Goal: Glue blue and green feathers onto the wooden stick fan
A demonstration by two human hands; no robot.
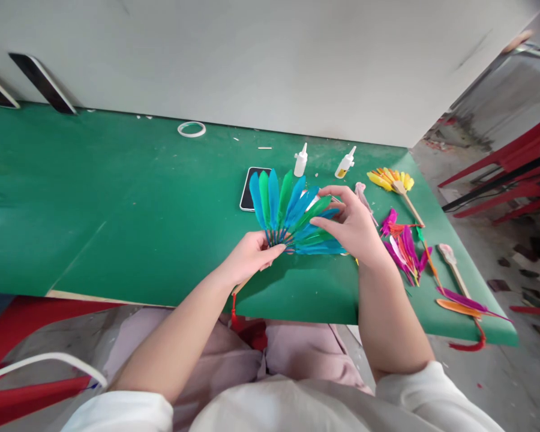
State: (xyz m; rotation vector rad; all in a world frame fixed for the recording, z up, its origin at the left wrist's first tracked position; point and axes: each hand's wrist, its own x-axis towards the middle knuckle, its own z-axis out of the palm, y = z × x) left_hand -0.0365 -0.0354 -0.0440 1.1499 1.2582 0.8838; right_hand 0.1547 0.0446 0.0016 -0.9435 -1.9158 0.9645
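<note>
A feather fan (285, 204) with alternating blue and green feathers is spread out above the table. My left hand (258, 252) is closed on its base, thumb in front, where the quills come together. From below that hand sticks out a wooden handle (240, 287) with a red tassel (234, 309). At the fan's right side, my right hand (348, 222) has its thumb in front of the feathers and other fingers curled behind them, around a green feather (315, 210). The fan partly covers a phone (247, 193) lying on the table.
Two white glue bottles (300, 162) stand behind the fan. A tape roll (191, 129) lies farther left. On the right are a yellow feather fan (400, 186), loose magenta feathers (407, 255) and a wooden handle (454, 270). A white partition (252, 66) borders the green table (130, 198).
</note>
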